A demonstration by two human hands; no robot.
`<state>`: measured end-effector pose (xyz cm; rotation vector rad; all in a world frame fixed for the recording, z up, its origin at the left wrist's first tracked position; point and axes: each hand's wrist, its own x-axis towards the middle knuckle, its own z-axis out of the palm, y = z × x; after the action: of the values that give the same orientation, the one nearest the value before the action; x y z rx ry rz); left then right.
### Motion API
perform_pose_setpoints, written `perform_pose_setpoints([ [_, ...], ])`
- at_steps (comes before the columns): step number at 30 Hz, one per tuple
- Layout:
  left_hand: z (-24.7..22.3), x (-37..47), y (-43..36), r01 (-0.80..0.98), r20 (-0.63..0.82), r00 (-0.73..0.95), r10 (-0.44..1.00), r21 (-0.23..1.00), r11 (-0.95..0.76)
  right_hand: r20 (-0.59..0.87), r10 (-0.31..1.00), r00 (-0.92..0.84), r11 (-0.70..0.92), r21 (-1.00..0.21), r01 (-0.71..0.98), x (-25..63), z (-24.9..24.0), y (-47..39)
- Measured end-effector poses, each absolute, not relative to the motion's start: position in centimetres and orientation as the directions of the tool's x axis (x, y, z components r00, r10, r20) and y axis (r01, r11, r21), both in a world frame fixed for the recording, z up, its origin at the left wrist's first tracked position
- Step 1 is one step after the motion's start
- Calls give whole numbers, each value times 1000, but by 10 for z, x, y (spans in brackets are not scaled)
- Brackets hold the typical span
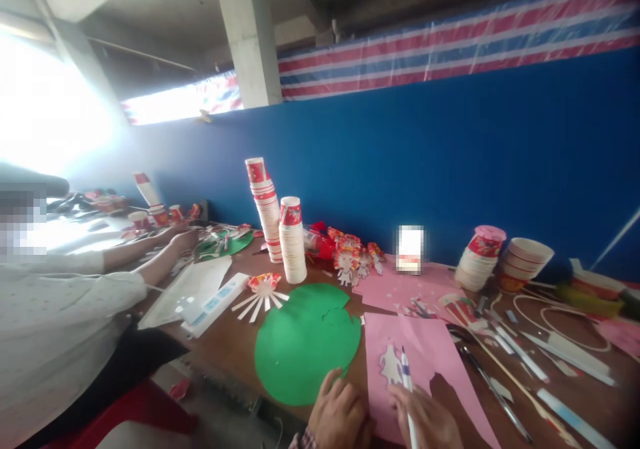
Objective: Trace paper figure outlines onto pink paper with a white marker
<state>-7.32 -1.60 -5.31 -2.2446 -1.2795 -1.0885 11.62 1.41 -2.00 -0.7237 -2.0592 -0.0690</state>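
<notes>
My right hand (425,419) is closed around a white marker (406,379) with a purple band, its dark tip pointing up and away from me. Just left of the tip, a small white paper figure (389,362) with a dark outline lies on a pink paper sheet (430,342). My left hand (343,412) rests with loosely bent fingers at the sheet's left edge, beside the lower rim of a round green paper (305,349). Nothing shows in that hand, though its fingertips are partly hidden.
Tall paper cup stacks (293,242) stand behind the green paper. Cut paper figures (350,255) lie near them. A power strip (215,305) is at left, beside a seated person's sleeve (120,292). Pens (495,392) and scraps cover the right side. A blue partition (450,155) bounds the table.
</notes>
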Motion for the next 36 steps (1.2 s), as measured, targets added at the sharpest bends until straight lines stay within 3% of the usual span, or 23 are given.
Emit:
perform_pose_setpoints([
  [4,-44,-74,-25,837,588,290,755,226,-498,789,467,-398,816,-213,537,122,-15,14],
  [7,-32,-73,-28,817,533,309,788,275,-507,810,456,-368,813,-212,542,125,-12,16],
  [16,-8,-58,-20,780,543,351,763,280,-559,805,538,-250,745,-316,587,125,-14,18],
  [20,-2,-48,-7,737,550,407,729,274,-618,768,614,-184,696,-416,585,135,-12,15],
  [24,1,-43,9,697,559,472,682,238,-677,650,753,-99,591,-604,534,155,6,17],
  [27,3,-46,23,686,531,505,681,233,-690,646,756,-106,605,-626,492,169,23,24],
  [32,9,-57,60,718,528,414,742,311,-623,573,813,-102,547,-694,468,166,29,48],
  [36,6,-65,84,620,547,456,702,370,-692,478,876,-70,455,-766,454,153,13,66],
])
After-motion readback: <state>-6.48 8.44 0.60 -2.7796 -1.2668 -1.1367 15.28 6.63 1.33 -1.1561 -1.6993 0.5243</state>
